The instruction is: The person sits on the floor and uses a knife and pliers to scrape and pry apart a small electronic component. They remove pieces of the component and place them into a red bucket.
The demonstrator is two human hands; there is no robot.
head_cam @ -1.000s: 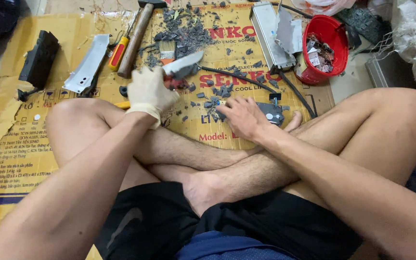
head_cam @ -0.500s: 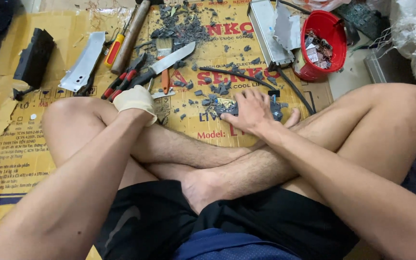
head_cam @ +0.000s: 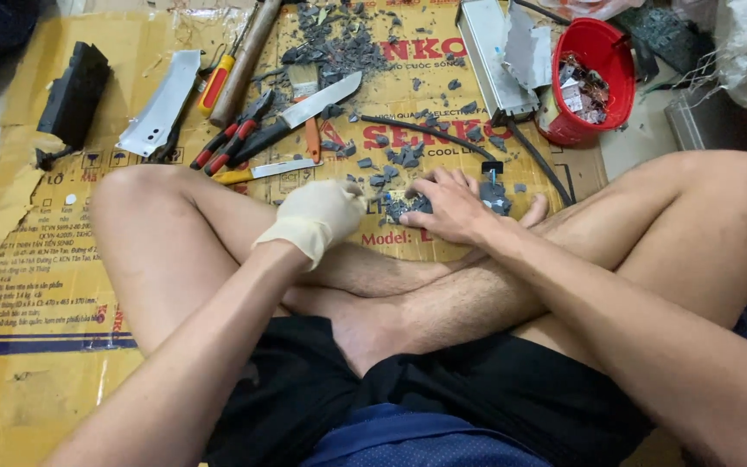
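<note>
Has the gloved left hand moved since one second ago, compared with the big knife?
Yes. The gloved left hand has pulled back toward the body, away from the big knife it was touching, and now sits beside the right hand.

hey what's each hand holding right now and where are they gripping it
Left hand, gloved, is curled shut; any contents are hidden. Right hand presses flat on grey fragments, gripping nothing.

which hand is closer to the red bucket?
Right. The bare right hand lies on grey scraps on the cardboard, below and left of the red bucket. The gloved left hand is further left, farther from it.
</note>
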